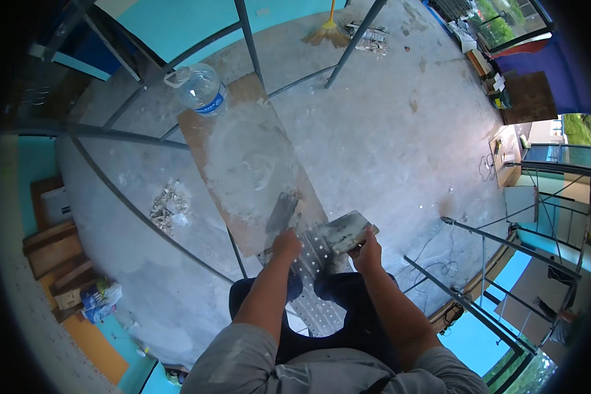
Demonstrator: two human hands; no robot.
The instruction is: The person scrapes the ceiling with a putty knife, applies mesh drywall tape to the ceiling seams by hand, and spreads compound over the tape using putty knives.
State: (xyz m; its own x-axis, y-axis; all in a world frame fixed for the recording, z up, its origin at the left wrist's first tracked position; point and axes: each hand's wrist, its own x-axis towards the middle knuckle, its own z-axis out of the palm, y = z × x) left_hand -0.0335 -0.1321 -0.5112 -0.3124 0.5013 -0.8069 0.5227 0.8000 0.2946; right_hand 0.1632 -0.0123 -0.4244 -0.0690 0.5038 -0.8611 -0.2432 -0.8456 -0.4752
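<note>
My left hand (287,245) is closed around a scraper with a wide grey blade (282,209), which lies over the near end of a brown board (302,187). My right hand (368,253) grips a flat rectangular trowel (345,231) smeared with pale grey paste. Its handle is mostly hidden by the fingers. The two tools are close together, above a grey strip with white dots (315,315) running between my knees. A wide patch of whitish paste (249,154) coats the board. At its far end stands a big clear plastic jug (203,92) with a blue label.
Dark metal scaffold bars (144,217) surround the board, with the concrete floor (387,131) below. A debris heap (171,207) lies left; a straw broom (327,33) is at the back. Wooden pieces (56,253) line the left wall. Another metal frame (486,308) stands right.
</note>
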